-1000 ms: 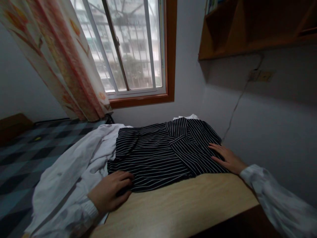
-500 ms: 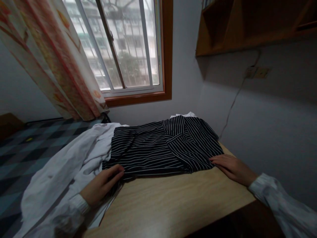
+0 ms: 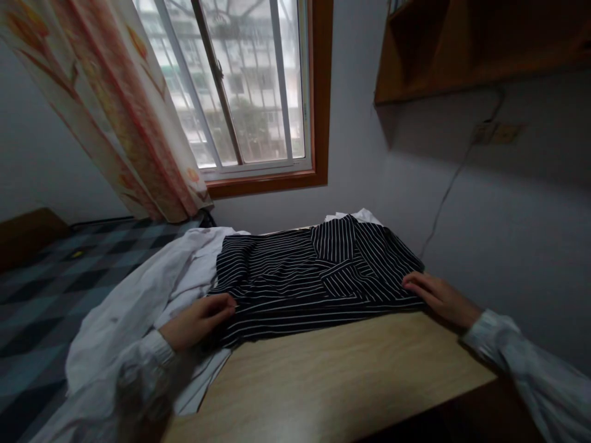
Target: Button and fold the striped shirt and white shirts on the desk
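A black garment with thin white stripes (image 3: 277,271) lies spread across the wooden table, its right half creased and partly folded over itself. My left hand (image 3: 201,319) pinches the garment's near left edge, thumb against fingers. At the near right corner, my right hand (image 3: 443,299) grips the cloth in a similar pinch. Between the two hands the near edge runs fairly straight along the tabletop. White cloth (image 3: 138,301) lies to the left, partly beneath the striped garment and behind my left forearm.
The light wooden tabletop (image 3: 332,375) shows in front of the garment. A bed with a checked cover (image 3: 41,314) is at the left. A curtain (image 3: 120,111) and window (image 3: 249,86) are behind. A wooden shelf (image 3: 429,55) hangs at upper right, above a cord (image 3: 443,203).
Both hands have closed on the garment's near edge and lifted slightly. The near strip of cloth is now pulled straighter between them. The view has turned a little to the left.
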Demonstrator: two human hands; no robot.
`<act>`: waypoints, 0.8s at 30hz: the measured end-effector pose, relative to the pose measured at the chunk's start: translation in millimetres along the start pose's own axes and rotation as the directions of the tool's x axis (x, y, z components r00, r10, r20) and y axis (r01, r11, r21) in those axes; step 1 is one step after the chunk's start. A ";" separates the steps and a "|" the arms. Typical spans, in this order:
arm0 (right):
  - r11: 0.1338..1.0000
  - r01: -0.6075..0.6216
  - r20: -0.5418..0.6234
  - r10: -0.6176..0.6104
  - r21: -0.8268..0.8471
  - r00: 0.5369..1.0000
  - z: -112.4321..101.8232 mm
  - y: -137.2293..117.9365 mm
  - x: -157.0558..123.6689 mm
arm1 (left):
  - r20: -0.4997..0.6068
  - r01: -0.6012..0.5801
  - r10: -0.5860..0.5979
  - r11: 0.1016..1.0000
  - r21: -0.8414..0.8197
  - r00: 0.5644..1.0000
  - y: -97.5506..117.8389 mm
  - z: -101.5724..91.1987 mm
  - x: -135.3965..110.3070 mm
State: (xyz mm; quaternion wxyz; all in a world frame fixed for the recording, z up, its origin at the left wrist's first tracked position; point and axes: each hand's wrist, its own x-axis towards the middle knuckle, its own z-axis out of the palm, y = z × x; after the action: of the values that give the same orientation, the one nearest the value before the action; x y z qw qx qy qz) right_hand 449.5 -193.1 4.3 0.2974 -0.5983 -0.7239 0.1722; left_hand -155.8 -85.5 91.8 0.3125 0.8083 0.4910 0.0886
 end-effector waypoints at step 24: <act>0.945 -0.303 -0.156 0.320 0.125 0.935 16.3 42.5 144.9 | -0.228 0.217 -0.229 0.973 -0.076 0.946 -12.1 -45.1 90.0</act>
State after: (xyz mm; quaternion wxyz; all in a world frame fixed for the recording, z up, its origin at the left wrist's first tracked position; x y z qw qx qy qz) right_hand 456.0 -41.5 -1.3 0.3575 -0.7027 -0.5818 0.1999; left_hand -139.9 13.7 105.5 0.2804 0.7234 0.6103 0.1601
